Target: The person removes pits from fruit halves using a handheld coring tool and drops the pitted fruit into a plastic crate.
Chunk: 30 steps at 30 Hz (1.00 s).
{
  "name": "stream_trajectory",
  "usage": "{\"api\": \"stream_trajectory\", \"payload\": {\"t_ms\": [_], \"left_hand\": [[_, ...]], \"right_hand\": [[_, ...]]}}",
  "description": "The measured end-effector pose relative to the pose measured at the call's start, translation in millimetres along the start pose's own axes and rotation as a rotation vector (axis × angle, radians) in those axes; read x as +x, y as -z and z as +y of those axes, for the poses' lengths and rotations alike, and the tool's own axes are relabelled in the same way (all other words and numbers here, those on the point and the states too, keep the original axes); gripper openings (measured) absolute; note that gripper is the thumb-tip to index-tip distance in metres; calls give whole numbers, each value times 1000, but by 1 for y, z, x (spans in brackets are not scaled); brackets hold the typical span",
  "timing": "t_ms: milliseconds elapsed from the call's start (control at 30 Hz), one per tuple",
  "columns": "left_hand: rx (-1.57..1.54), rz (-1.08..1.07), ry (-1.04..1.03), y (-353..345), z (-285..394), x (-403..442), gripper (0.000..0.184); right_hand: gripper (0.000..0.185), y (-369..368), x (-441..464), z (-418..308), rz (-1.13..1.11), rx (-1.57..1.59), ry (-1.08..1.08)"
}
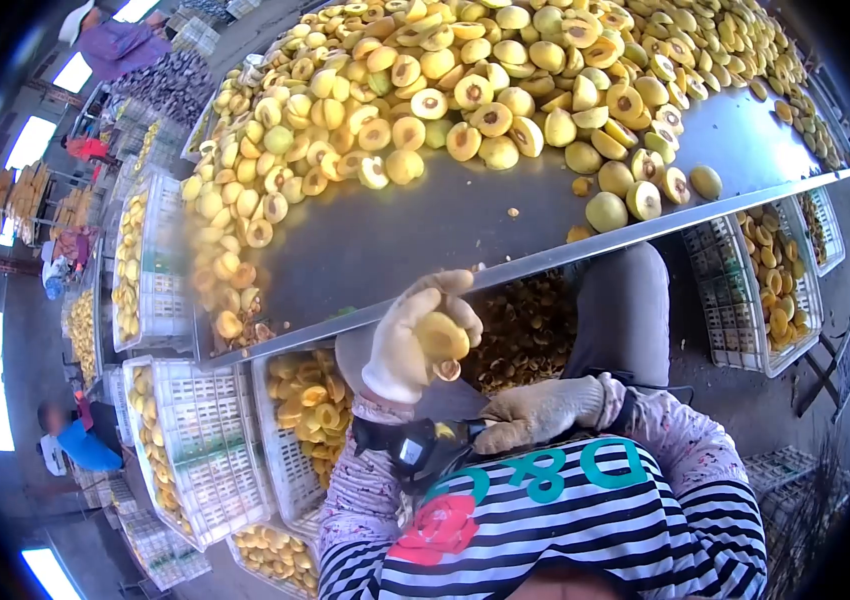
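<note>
My left hand [407, 338], in a pale work glove, is closed around a yellow peach half [441, 338] just below the table's front edge. Against the underside of that fruit is a small brownish piece [447, 371], perhaps the pit. My right hand [537, 412], also gloved, lies in front of my striped shirt with its fingers wrapped round the end of a black power tool [413, 446]. The tool's body points left, by my left forearm, and its tip cannot be made out. Many halved peaches [475, 92] are heaped on the metal table [395, 235].
White plastic crates of peach halves stand at the left [215, 440], by my left leg [290, 470] and at the right [745, 290]. Brown scraps [525, 335] lie below the table between my knees. Other people [90, 440] are among crates at the far left.
</note>
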<state>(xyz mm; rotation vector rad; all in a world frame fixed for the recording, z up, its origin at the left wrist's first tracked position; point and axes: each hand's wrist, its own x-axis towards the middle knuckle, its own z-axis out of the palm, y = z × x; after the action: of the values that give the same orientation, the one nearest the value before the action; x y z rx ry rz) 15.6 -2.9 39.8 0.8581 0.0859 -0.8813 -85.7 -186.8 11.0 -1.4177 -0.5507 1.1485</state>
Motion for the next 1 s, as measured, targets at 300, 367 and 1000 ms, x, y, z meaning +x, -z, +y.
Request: {"api": "stream_trajectory", "payload": {"t_ms": [300,367,1000], "left_hand": [[1575,595,-495,74,83,-90,23],[1059,503,-587,51,97,-78,24],[827,61,-339,21,57,98,44]], "right_hand": [[32,-10,20,-2,376,782,174],[33,-10,27,-8,468,829,118],[37,30,10,24,799,771,410]]}}
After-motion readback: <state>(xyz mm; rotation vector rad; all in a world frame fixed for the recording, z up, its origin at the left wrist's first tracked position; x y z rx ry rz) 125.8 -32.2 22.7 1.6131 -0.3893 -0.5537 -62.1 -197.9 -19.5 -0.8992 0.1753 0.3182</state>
